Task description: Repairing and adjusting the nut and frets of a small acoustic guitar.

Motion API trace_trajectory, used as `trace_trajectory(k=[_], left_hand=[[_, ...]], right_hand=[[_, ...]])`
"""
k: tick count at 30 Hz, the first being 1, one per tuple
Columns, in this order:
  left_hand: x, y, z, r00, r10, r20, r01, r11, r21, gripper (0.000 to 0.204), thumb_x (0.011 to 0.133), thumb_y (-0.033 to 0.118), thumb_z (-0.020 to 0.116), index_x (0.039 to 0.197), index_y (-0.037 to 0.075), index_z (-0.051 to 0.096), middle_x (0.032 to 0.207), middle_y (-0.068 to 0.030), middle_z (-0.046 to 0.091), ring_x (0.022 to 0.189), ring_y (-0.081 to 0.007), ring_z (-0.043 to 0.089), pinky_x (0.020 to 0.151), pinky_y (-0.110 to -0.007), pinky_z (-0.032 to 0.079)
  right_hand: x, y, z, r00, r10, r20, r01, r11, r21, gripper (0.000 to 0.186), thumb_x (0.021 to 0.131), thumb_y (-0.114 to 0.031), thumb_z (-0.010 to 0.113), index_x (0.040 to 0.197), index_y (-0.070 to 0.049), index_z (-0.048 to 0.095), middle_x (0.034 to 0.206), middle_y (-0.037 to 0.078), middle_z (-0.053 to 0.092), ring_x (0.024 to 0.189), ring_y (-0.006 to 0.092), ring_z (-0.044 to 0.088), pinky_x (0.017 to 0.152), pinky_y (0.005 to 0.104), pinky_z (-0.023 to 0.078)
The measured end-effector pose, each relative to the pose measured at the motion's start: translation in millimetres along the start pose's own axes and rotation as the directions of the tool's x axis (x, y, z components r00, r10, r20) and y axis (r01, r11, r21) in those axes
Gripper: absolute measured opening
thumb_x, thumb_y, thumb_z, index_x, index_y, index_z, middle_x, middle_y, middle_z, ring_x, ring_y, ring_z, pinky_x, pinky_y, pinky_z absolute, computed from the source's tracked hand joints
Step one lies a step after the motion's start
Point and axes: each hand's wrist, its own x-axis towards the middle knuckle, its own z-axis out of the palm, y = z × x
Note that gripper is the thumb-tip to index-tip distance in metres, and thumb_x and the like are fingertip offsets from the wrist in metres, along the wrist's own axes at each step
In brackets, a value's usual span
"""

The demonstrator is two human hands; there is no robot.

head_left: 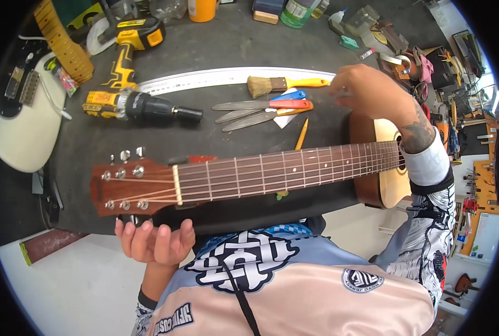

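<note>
Lying strings-up along the near edge of the dark, matte tabletop (204, 53), one acoustic guitar (288, 171) points its headstock left; its flat, pale wooden top and reddish-brown side lie at right, partly behind the right forearm. The headstock (99, 190) is smooth, reddish wood bearing six round metal tuning posts (138, 169) in two rows of three; one pale nut (177, 185) separates it from the dark, fretted fingerboard. The left hand (157, 242) is palm-up beneath the headstock, its grip slack and half-curled around nothing; whether the fingertips touch the tuners cannot be told. The right hand (367, 87) is bent downward just beside the handle end of one brush (272, 85), which has coarse tan bristles and a slim yellow handle; whether this grip is grasping anything cannot be told. Below the brush lie three flat-bladed tools (249, 105), long, tapered and metallic, with one blue, one red and one yellow handle. Also present: one wooden pencil (302, 134), one long, white, flat ruler (193, 78) and one yellow-and-black drill (106, 106).
</note>
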Motion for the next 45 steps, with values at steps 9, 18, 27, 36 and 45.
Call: trace_trajectory(k=[9, 18, 27, 36, 45], left_hand=[[-6, -2, -4, 1.000, -0.017, -0.004, 0.018, 0.999, 0.048, 0.046, 0.095, 0.030, 0.071, 0.129, 0.006, 0.052, 0.128, -0.0165, 0.049, 0.126, -0.0369, 0.046, 0.108, -0.056, 0.041], [-6, -1, 7, 0.995, -0.100, 0.013, 0.100, 0.995, -0.026, 0.041, 0.094, 0.007, 0.069, 0.129, -0.003, 0.050, 0.134, -0.0220, 0.042, 0.125, -0.0347, 0.046, 0.109, -0.046, 0.042], [4, 9, 23, 0.995, -0.042, -0.088, 0.058, 0.981, 0.187, 0.034, 0.097, 0.007, 0.069, 0.127, -0.005, 0.058, 0.124, -0.0235, 0.060, 0.115, -0.0394, 0.060, 0.102, -0.049, 0.048], [6, -6, 33, 0.996, 0.013, -0.092, -0.009, 0.999, 0.050, 0.032, 0.096, 0.012, 0.069, 0.121, -0.006, 0.062, 0.113, -0.0258, 0.068, 0.105, -0.0433, 0.066, 0.095, -0.051, 0.051], [-17, -22, 48, 0.970, -0.174, -0.169, 0.191, 0.978, 0.086, 0.033, 0.091, 0.016, 0.075, 0.122, 0.009, 0.067, 0.121, -0.0121, 0.060, 0.118, -0.0316, 0.051, 0.104, -0.042, 0.037]], right_hand=[[-107, 117, -16, 0.825, 0.420, -0.378, -0.422, 0.903, 0.083, 0.018, 0.087, -0.012, 0.074, 0.102, -0.001, 0.075, 0.090, 0.016, 0.075, 0.083, 0.0297, 0.073, 0.077, 0.0386, 0.056], [-264, 217, 35, 0.379, 0.808, -0.451, -0.773, 0.544, 0.326, 0.022, 0.086, -0.021, 0.076, 0.099, -0.004, 0.079, 0.085, 0.015, 0.077, 0.077, 0.0246, 0.073, 0.073, 0.0375, 0.056], [-413, 287, 165, 0.068, 0.942, -0.329, -0.777, 0.256, 0.575, 0.019, 0.080, -0.020, 0.078, 0.094, -0.008, 0.082, 0.093, 0.016, 0.078, 0.091, 0.0318, 0.075, 0.085, 0.0401, 0.058], [-413, 319, 245, 0.396, 0.742, -0.541, -0.704, 0.624, 0.340, 0.038, 0.090, -0.013, 0.062, 0.128, -0.014, 0.071, 0.122, 0.020, 0.071, 0.113, 0.0398, 0.067, 0.099, 0.0473, 0.054], [-413, 354, 244, 0.371, 0.757, -0.537, -0.694, 0.611, 0.381, 0.042, 0.100, -0.023, 0.057, 0.136, 0.000, 0.060, 0.134, 0.023, 0.065, 0.120, 0.0331, 0.065, 0.098, 0.0428, 0.050]])
